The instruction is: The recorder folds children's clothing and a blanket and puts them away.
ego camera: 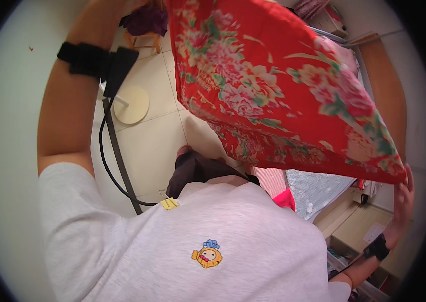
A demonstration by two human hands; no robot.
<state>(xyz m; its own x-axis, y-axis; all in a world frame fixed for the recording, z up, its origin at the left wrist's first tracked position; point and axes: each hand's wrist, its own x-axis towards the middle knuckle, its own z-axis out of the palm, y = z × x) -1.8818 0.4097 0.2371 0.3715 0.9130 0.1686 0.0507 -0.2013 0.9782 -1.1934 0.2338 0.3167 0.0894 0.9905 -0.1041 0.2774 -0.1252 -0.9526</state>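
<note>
A large red cloth with a printed pattern of pink and cream flowers [243, 83] hangs spread out before me, running past the top edge of the view. My right hand [403, 200] is at the far right, its fingers closed on the cloth's lower right corner. The cloth sags in a fold along its lower side. My left arm [67, 120] is raised along the left, wearing a black strap [86, 60]; its hand lies beyond the top edge, so its grip is hidden.
A wooden stool [143, 41] with dark purple fabric [147, 20] stands on the tiled floor [148, 147]. Nearer is a round cream stand base [131, 105]. Below the cloth lie a light blue sheet [315, 188] and a pink striped surface [269, 181]. A black cable [101, 147] runs to my shirt.
</note>
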